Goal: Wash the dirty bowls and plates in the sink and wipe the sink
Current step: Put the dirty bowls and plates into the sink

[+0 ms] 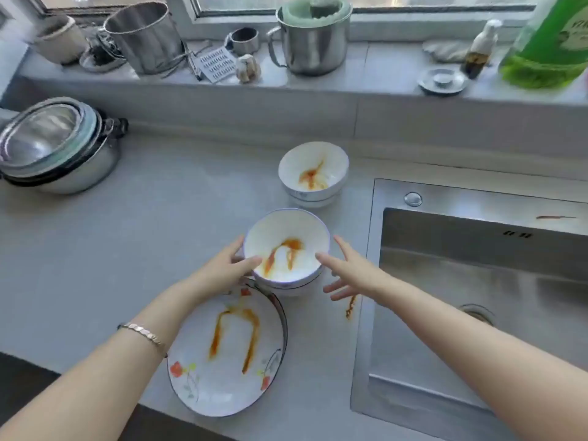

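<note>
A stack of white bowls [286, 246] smeared with orange sauce stands on the grey counter, tilted toward me. My left hand [222, 265] grips its left rim with thumb inside. My right hand [350, 272] is open at its right side, fingers spread, thumb touching the rim. A second stack of sauce-stained bowls [313, 173] stands behind it. A flowered plate [229, 354] with orange streaks lies in front, under my left wrist. The steel sink [477, 281] is to the right, its drain [477, 313] partly behind my right forearm.
A sauce smear [350, 307] marks the counter by the sink edge. Nested steel pots [57, 144] sit at the left. On the window ledge stand a steel pot [144, 36], a steel mug [313, 39], a sink plug [442, 81] and a green detergent bottle [553, 43].
</note>
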`<act>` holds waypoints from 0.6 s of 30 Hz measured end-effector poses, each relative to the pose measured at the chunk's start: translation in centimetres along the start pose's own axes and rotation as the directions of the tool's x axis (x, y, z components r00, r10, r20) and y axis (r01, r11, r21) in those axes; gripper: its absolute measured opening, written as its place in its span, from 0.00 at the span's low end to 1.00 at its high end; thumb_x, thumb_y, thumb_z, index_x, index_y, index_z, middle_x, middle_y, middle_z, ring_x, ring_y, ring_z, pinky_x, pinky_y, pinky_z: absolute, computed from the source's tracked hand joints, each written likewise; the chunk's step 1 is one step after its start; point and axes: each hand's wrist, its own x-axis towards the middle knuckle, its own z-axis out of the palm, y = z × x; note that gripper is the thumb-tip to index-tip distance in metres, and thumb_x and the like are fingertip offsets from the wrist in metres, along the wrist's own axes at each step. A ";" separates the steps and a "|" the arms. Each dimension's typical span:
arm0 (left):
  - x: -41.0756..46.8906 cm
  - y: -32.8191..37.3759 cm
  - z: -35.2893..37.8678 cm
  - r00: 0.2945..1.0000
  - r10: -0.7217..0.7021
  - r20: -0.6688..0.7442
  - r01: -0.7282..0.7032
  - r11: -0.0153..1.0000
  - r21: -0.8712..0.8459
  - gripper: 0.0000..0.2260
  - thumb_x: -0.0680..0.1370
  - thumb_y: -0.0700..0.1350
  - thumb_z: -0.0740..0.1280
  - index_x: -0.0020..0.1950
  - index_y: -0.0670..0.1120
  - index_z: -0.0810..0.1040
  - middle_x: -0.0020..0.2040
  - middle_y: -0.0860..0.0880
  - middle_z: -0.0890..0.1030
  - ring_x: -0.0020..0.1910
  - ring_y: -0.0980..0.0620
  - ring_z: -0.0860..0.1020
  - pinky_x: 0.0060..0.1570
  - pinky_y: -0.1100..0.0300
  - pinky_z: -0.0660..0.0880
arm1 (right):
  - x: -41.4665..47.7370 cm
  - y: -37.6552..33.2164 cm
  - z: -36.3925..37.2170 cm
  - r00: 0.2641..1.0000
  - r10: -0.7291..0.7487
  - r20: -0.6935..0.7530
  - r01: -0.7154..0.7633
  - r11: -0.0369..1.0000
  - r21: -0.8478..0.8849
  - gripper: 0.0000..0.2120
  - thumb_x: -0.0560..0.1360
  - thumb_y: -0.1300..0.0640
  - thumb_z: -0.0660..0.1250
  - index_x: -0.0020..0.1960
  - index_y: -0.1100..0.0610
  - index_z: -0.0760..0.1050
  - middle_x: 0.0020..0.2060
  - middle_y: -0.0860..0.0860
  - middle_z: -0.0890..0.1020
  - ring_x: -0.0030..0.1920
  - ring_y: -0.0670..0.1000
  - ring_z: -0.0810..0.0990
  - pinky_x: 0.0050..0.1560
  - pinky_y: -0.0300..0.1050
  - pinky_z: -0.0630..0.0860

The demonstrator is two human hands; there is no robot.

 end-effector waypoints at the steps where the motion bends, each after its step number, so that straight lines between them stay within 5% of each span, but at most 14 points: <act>1: 0.4 0.0 -0.3 0.999 -0.006 0.049 0.009 0.998 -0.058 0.19 0.79 0.44 0.62 0.66 0.60 0.63 0.53 0.53 0.80 0.50 0.53 0.80 0.54 0.57 0.77 | 0.5 -0.2 0.2 1.000 -0.009 0.004 0.009 0.997 0.076 0.36 0.76 0.44 0.62 0.76 0.44 0.43 0.69 0.58 0.68 0.49 0.56 0.82 0.47 0.45 0.80; 4: 1.0 -0.2 -0.6 0.988 -0.009 0.152 0.029 0.991 -0.134 0.20 0.79 0.43 0.63 0.66 0.61 0.64 0.54 0.52 0.81 0.50 0.50 0.81 0.52 0.56 0.78 | 1.0 -0.2 0.8 0.999 -0.029 -0.013 0.031 0.984 0.173 0.29 0.77 0.50 0.64 0.74 0.42 0.54 0.57 0.53 0.74 0.47 0.59 0.83 0.49 0.47 0.81; 9: 0.7 -0.8 -0.2 0.989 0.077 0.129 -0.047 0.975 -0.217 0.24 0.74 0.43 0.68 0.64 0.63 0.66 0.51 0.46 0.82 0.46 0.49 0.81 0.53 0.51 0.77 | 1.1 1.1 1.5 0.992 -0.062 -0.110 0.085 0.973 0.216 0.27 0.76 0.58 0.63 0.71 0.43 0.61 0.48 0.54 0.80 0.44 0.59 0.83 0.46 0.44 0.81; 13: -0.1 -0.4 1.6 0.994 0.080 0.068 -0.060 0.964 -0.261 0.26 0.74 0.39 0.68 0.68 0.57 0.65 0.47 0.47 0.81 0.38 0.55 0.81 0.39 0.62 0.79 | 0.3 2.7 1.3 0.984 -0.077 -0.158 0.115 0.962 0.249 0.31 0.71 0.58 0.66 0.72 0.44 0.62 0.42 0.54 0.83 0.39 0.53 0.82 0.48 0.44 0.81; 16: -1.2 0.7 3.8 0.987 0.148 0.065 -0.128 0.961 -0.247 0.30 0.65 0.46 0.70 0.66 0.59 0.68 0.46 0.47 0.83 0.41 0.50 0.80 0.45 0.50 0.80 | -1.9 3.9 -0.4 0.974 -0.106 -0.203 0.158 0.953 0.260 0.33 0.67 0.57 0.65 0.71 0.44 0.64 0.37 0.51 0.84 0.38 0.53 0.82 0.50 0.48 0.81; 18: -1.9 2.3 5.9 0.973 0.217 0.077 -0.191 0.948 -0.256 0.26 0.69 0.43 0.69 0.63 0.62 0.68 0.44 0.53 0.84 0.41 0.54 0.81 0.40 0.60 0.79 | -4.4 4.9 -2.2 0.960 -0.147 -0.240 0.210 0.941 0.265 0.29 0.72 0.62 0.64 0.69 0.41 0.65 0.41 0.54 0.84 0.41 0.53 0.83 0.51 0.48 0.81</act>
